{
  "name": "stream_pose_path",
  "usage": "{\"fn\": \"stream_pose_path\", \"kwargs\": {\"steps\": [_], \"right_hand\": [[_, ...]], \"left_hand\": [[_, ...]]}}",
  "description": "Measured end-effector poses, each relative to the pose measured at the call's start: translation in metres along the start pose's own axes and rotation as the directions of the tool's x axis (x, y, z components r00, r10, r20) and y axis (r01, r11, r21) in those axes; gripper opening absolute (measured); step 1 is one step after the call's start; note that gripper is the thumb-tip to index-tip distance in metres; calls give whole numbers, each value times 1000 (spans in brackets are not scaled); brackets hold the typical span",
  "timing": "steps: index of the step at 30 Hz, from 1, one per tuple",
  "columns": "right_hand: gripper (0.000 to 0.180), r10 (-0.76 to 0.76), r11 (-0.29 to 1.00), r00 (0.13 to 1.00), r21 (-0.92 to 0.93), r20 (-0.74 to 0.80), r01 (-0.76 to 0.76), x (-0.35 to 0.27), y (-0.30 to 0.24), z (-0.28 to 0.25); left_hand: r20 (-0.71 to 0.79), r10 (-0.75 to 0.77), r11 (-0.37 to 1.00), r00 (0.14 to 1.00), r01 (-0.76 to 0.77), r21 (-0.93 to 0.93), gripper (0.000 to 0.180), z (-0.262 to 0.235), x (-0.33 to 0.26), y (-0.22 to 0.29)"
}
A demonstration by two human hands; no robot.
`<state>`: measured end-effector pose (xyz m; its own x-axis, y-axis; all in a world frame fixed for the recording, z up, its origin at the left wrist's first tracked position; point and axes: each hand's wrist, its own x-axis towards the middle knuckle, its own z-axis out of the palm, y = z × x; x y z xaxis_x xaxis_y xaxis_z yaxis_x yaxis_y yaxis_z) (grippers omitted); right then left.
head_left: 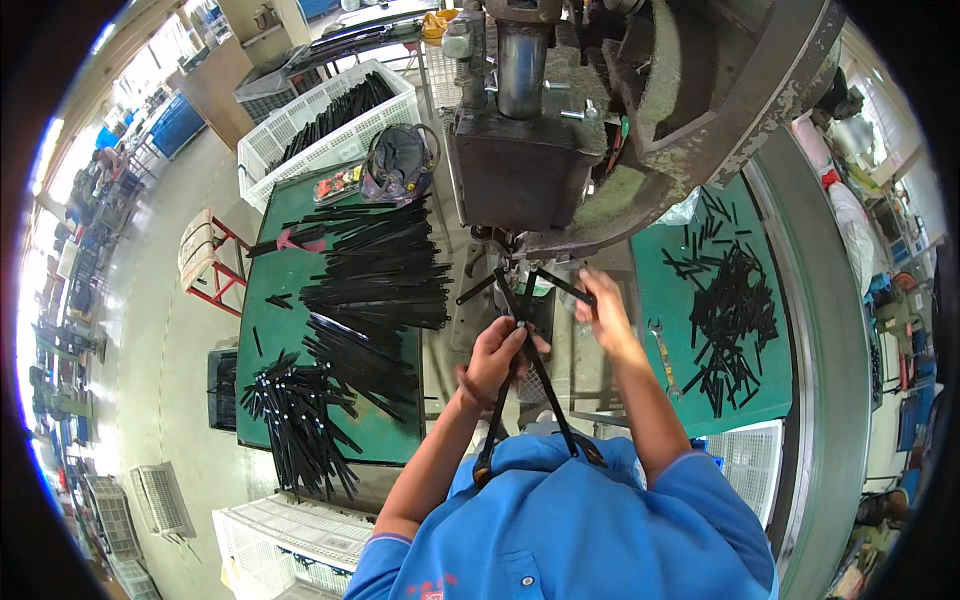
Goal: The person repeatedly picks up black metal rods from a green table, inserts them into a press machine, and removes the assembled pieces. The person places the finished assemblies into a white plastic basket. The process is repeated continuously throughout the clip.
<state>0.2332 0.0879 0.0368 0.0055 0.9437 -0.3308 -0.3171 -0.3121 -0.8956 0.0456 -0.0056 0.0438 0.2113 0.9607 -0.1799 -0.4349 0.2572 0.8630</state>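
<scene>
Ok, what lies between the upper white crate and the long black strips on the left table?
In the head view, a pack of red and yellow items and a dark grey bag lie between the crate and the long black strips.

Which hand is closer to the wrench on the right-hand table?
Right. The right hand is just left of the wrench and slightly higher in the picture; the left hand is farther left, gripping black strips.

Black strips (552,400) partly hide the left hand (494,352) from view.
</scene>
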Motion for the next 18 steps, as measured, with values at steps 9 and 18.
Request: {"fn": "stream_pose_path", "kwargs": {"steps": [9, 18], "right_hand": [[24, 171, 970, 895, -230, 413, -79, -115, 44, -12], [21, 34, 987, 969, -161, 244, 5, -135, 77, 7]], "left_hand": [[42, -60, 997, 997, 62, -44, 17, -12, 32, -19], [105, -165, 985, 981, 168, -24, 17, -22, 31, -15]]}}
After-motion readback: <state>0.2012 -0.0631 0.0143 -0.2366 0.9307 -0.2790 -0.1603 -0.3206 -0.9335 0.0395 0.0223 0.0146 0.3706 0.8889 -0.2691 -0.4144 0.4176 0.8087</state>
